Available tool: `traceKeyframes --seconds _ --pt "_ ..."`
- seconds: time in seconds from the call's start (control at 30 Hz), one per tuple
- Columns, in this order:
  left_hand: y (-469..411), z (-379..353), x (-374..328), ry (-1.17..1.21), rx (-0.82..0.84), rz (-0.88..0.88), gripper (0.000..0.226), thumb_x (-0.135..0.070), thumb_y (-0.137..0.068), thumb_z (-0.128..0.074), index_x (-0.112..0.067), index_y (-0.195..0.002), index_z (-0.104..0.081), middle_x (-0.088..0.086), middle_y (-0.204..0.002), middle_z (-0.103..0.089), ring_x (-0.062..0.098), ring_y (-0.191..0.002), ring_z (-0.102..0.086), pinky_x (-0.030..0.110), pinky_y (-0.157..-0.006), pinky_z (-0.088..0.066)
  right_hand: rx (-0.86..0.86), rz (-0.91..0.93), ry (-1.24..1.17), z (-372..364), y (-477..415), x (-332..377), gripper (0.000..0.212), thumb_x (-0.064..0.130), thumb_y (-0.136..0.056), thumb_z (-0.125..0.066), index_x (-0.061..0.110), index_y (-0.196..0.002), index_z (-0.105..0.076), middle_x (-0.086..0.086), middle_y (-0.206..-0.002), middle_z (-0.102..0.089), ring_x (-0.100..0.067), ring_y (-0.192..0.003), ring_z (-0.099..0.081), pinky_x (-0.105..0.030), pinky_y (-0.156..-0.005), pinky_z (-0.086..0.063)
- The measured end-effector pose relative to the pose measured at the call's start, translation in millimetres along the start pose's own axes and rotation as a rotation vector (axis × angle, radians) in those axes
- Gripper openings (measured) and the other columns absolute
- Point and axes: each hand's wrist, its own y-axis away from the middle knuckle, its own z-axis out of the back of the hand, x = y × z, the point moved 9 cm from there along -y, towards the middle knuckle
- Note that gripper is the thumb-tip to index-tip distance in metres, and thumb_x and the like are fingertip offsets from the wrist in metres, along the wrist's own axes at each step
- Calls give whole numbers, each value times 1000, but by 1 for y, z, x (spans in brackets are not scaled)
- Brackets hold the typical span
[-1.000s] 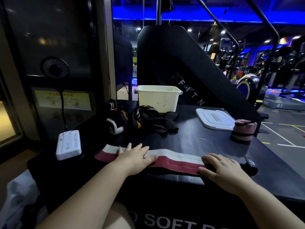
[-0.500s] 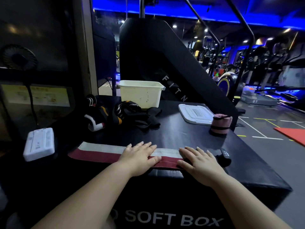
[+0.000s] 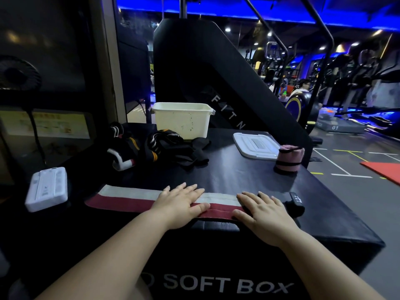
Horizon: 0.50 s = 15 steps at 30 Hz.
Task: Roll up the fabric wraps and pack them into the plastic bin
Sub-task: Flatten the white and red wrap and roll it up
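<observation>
A long red-and-white fabric wrap (image 3: pixel 127 198) lies flat along the near edge of the black soft box (image 3: pixel 238 176). My left hand (image 3: pixel 181 201) presses flat on its middle with straight fingers. My right hand (image 3: pixel 264 210) lies flat on the wrap's right end, beside its black strap tab (image 3: pixel 295 200). A pink rolled wrap (image 3: pixel 289 159) stands upright at the right. The cream plastic bin (image 3: pixel 183 119) stands open at the back, its white lid (image 3: pixel 255 145) lying to its right. A tangle of unrolled black, yellow and white wraps (image 3: pixel 155 148) lies in front of the bin.
A white boxy device (image 3: pixel 47 188) sits at the left by the box's edge. A black slanted gym machine (image 3: pixel 216 83) rises behind the bin. The soft box drops off to the floor on the right, where a red mat (image 3: pixel 383 169) lies.
My left hand slid right along the wrap toward my right hand, which stays on the wrap's right end. The view shifted, too.
</observation>
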Motion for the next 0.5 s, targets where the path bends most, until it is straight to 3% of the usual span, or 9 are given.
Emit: traceKeyframes --seconds 0.07,0.2,0.27,0.37,0.5 --pt "0 0 1 -2 -1 4 66 -71 -93 -23 -44 -153 -14 -17 -162 -6 8 -150 1 46 -121 2 0 4 -15 1 -2 -1 105 93 -60 8 43 -148 -23 22 -158 -20 -18 -149 -14 -42 -119 -11" --pt "2 1 0 -11 -4 11 67 -70 -94 -23 -41 -154 -12 -16 -163 -5 9 -150 1 46 -121 2 30 12 -36 4 -5 -3 77 81 -82 -17 44 -149 -24 22 -159 -18 -13 -150 -8 -40 -120 -7" --pt "3 1 -1 -16 -9 19 68 -70 -94 -23 -40 -154 -12 -16 -163 -5 10 -150 1 46 -121 2 45 9 -40 4 -5 -4 87 86 -75 -9 44 -149 -22 21 -160 -16 -12 -150 -6 -40 -120 -6" --pt "3 1 -1 -22 -7 31 69 -71 -93 -22 -40 -154 -12 -16 -163 -4 10 -150 1 46 -121 2 31 7 -31 2 -6 -6 121 96 -47 19 45 -150 -19 21 -160 -16 -12 -150 -6 -41 -120 -6" --pt "2 0 0 -24 15 41 69 -71 -93 -22 -41 -154 -10 -16 -163 -3 10 -150 2 45 -121 3 52 8 -32 0 -8 -6 123 95 -46 20 43 -152 -14 20 -161 -12 -12 -150 -2 -41 -121 -2"
